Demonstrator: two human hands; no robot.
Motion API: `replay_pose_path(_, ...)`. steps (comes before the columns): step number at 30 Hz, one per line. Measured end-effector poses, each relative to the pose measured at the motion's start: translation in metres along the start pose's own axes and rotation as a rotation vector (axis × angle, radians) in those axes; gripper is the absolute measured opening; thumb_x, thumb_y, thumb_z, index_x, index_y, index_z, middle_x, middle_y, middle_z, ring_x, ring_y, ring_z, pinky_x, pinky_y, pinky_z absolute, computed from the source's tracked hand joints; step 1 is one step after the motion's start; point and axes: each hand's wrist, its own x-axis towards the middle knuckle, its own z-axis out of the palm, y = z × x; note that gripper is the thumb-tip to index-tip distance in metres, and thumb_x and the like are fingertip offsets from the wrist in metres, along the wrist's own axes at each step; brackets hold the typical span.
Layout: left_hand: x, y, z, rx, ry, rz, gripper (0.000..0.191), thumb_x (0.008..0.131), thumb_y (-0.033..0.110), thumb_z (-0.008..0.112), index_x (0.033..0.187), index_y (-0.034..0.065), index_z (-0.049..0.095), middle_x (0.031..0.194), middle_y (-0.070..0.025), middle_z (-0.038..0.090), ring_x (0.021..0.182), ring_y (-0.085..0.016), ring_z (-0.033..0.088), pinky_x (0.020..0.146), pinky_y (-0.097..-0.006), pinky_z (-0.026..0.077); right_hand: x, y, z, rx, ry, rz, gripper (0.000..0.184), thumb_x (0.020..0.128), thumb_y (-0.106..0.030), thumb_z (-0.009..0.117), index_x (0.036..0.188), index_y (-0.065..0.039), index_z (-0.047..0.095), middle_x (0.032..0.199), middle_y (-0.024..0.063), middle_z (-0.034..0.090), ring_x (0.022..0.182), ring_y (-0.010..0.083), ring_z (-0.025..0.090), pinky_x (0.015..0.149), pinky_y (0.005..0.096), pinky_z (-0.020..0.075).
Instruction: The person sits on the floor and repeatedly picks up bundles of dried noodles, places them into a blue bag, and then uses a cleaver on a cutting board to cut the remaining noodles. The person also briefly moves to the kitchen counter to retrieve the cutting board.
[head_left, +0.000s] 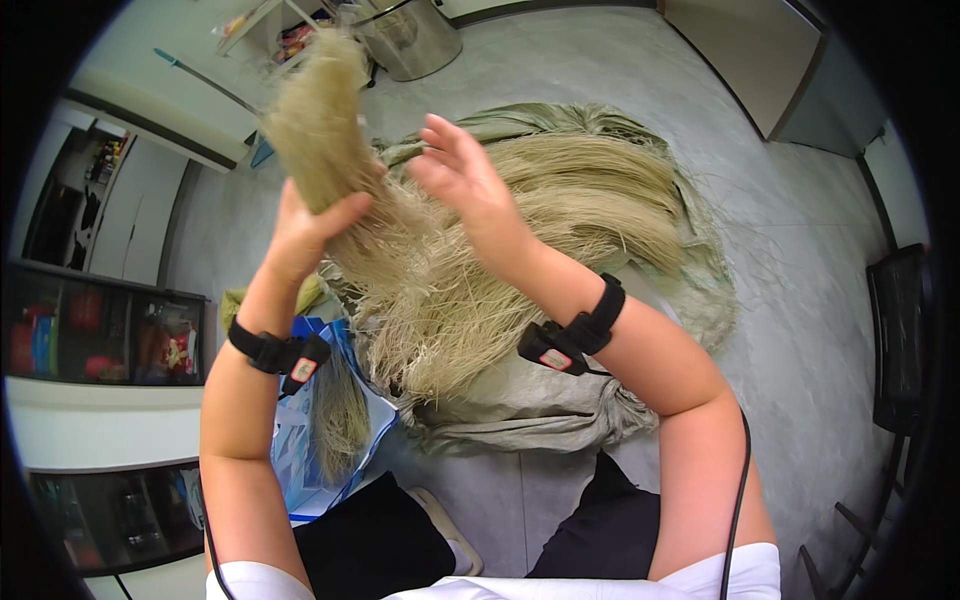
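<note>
My left hand (307, 225) grips a bundle of dry, straw-coloured plant fibres (322, 120), raised above the floor, its upper part blurred. Frayed ends hang from the bundle below the thumb. To the right, my right hand (461, 169) is lifted with fingers apart and holds nothing. Beneath both hands a large heap of the same long fibres (585, 195) lies spread over a pale green woven plastic sack (547, 412). Beside my left forearm stands a blue and white bag (300, 450), with more fibres (341, 420) inside it.
Dark-fronted cabinets (105, 330) line the left side. A large metal drum (416, 41) and a shelf (251, 26) stand at the back, near a long-handled tool (206, 82). At right is a black chair (896, 337). A yellow sack (307, 296) lies behind the blue bag.
</note>
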Motion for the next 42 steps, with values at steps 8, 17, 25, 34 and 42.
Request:
replay_pose_path(8,-0.041,0.066,-0.073,-0.410,0.206,0.182,0.072,0.087,0.032,0.061,0.146,0.0014,0.032,0.121,-0.0204,0.060,0.125,-0.040,0.053,0.110,-0.0525,0.039,-0.046,0.058,-0.009,-0.332,-0.060,0.334,0.055,0.093,-0.034,0.064,0.132,0.002,0.051,0.132,0.0202,0.050,0.120,0.0291,0.054,0.103,0.0391,0.0439)
replay_pose_path(17,-0.106,0.120,-0.077,-0.294,0.191,0.226,0.079,0.083,0.038,0.061,0.144,-0.0030,0.032,0.115,-0.0173,0.054,0.115,-0.032,0.052,0.114,-0.0548,0.032,-0.125,0.073,0.070,-0.639,-0.548,0.518,0.046,0.087,-0.038,0.065,0.103,0.004,0.060,0.095,0.0235,0.067,0.091,0.0362,0.067,0.081,0.0435,0.0532)
replay_pose_path(25,-0.195,0.074,-0.050,-0.073,0.030,-0.315,0.098,0.071,0.037,0.082,0.145,0.0000,0.029,0.101,-0.0125,0.059,0.100,-0.027,0.059,0.098,-0.0487,0.047,-0.151,0.123,0.121,-0.578,-0.633,1.066,0.036,0.094,-0.025,0.054,0.096,0.010,0.059,0.070,0.0186,0.066,0.055,0.0240,0.069,0.046,0.0358,0.0573)
replay_pose_path(34,-0.263,0.006,-0.093,0.305,-0.218,-0.595,0.098,0.064,0.019,0.084,0.146,0.0017,0.034,0.132,-0.0110,0.055,0.123,-0.020,0.050,0.108,-0.0349,0.038,-0.172,0.155,0.118,-0.633,-0.394,0.868,0.034,0.092,-0.027,0.055,0.090,0.005,0.067,0.087,0.0269,0.067,0.087,0.0446,0.064,0.081,0.0495,0.0500)
replay_pose_path(42,-0.352,-0.071,-0.107,0.343,-0.118,-0.815,0.093,0.068,0.022,0.084,0.144,0.0012,0.033,0.129,-0.0137,0.057,0.122,-0.024,0.054,0.105,-0.0355,0.041,-0.164,0.164,0.155,-0.586,-0.343,0.786,0.038,0.097,-0.030,0.056,0.077,0.003,0.061,0.063,0.0118,0.062,0.055,0.0224,0.062,0.056,0.0399,0.0488)
